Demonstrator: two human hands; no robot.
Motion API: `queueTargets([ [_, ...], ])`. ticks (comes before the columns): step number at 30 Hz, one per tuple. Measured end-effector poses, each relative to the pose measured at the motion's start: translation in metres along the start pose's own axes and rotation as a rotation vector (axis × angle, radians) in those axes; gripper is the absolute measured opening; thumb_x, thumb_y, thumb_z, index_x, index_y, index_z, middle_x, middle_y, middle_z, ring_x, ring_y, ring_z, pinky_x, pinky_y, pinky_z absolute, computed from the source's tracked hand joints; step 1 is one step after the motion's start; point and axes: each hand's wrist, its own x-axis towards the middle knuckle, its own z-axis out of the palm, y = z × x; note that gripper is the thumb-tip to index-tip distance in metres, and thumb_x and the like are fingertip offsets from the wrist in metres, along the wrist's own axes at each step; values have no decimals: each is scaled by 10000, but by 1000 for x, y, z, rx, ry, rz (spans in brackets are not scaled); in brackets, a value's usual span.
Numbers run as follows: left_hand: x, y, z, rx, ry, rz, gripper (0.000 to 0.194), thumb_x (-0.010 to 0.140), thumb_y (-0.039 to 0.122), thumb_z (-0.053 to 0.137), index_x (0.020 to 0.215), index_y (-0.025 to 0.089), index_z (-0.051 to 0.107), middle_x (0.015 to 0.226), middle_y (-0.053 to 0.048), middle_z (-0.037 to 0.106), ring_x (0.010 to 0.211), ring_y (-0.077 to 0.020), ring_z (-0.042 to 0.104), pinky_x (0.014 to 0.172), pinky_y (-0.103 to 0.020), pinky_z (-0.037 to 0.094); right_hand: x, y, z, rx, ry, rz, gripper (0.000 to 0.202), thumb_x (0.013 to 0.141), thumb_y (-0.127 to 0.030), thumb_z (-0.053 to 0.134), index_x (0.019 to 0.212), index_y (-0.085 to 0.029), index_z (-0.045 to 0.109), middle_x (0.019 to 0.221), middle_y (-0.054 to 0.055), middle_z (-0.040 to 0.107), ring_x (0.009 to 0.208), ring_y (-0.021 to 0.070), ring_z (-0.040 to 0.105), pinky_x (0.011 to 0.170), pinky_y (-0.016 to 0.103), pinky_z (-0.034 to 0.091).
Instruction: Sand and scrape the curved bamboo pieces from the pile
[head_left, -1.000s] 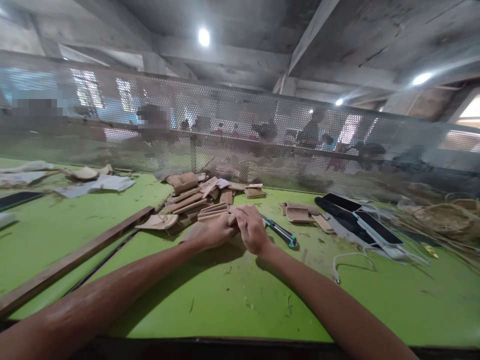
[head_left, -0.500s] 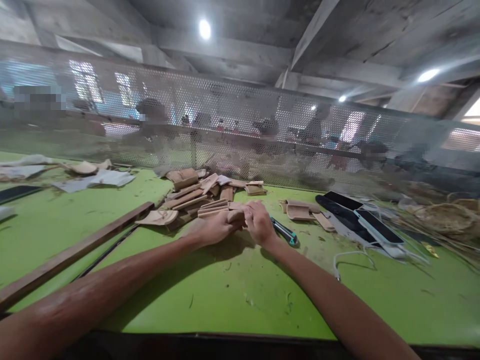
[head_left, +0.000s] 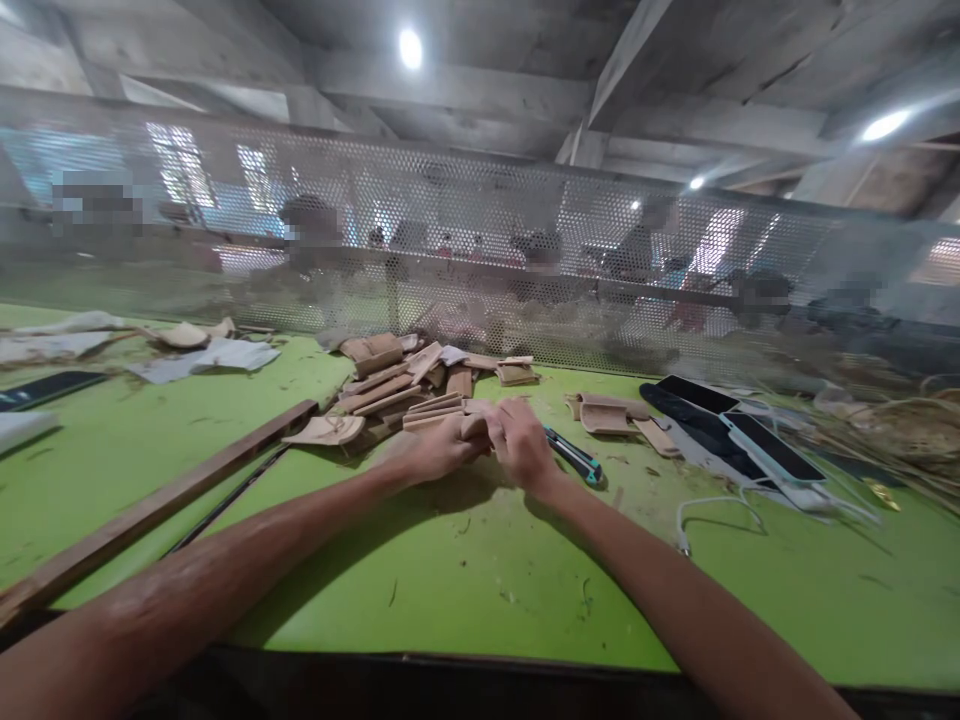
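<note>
My left hand (head_left: 439,450) is closed around a small tan piece (head_left: 474,427) that looks like split bamboo. My right hand (head_left: 519,445) meets it from the other side, with its fingers bent and pressed onto the same piece. The fingers hide most of that piece. Right behind my hands lies a pile of curved tan bamboo pieces (head_left: 382,390), with a few of them stacked flat by my left fingers. Just right of my right hand, a teal and black utility knife (head_left: 576,460) rests on the green table (head_left: 450,590).
A long wooden strip (head_left: 165,500) and a thin dark rod (head_left: 225,502) slant across the left. More bamboo pieces (head_left: 604,415), phones (head_left: 776,447) and a white cable (head_left: 682,530) lie at right. A perforated metal screen (head_left: 465,270) borders the back, with people beyond it.
The whole view has shifted slightly, so the tabletop things appear a little further right. Both hands stay together on the piece, with only a slight change in the right fingers.
</note>
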Motion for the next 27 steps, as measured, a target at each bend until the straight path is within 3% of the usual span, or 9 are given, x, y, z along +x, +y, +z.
queueTargets([
  [4, 1, -1, 1, 11, -2, 43, 111, 893, 257, 588, 845, 168, 634, 850, -30, 663, 796, -163, 580, 750, -290, 498, -3, 2, 2, 0, -9, -49, 438, 1093, -342, 280, 1026, -201, 689, 934, 108, 673, 910, 253, 537, 863, 398, 440],
  [9, 1, 3, -1, -94, -33, -30, 154, 917, 288, 587, 896, 162, 672, 872, -38, 694, 813, -170, 613, 755, -294, 521, -5, 13, 6, -109, -31, 72, 464, 1092, -360, 288, 877, -212, 673, 846, 102, 664, 823, 248, 525, 780, 379, 424],
  [15, 2, -8, -2, 0, 22, -17, 150, 878, 306, 629, 845, 162, 655, 849, -42, 682, 800, -178, 604, 730, -290, 524, -4, 3, 4, -93, -32, -35, 467, 1100, -372, 263, 1041, -192, 690, 953, 121, 701, 911, 253, 568, 848, 381, 436],
  [21, 2, 6, -3, -54, -32, -18, 175, 913, 304, 605, 954, 170, 710, 909, -40, 717, 818, -170, 626, 781, -298, 534, -8, 11, 5, -110, -67, 147, 528, 1103, -420, 238, 878, -196, 659, 806, 99, 688, 714, 216, 570, 676, 339, 408],
  [27, 4, -4, -6, -5, -43, -44, 186, 907, 328, 635, 966, 170, 715, 911, -46, 721, 793, -174, 624, 765, -303, 533, -7, 11, 5, -104, -55, 7, 492, 1101, -423, 246, 1067, -188, 677, 926, 120, 725, 824, 225, 621, 751, 330, 452],
])
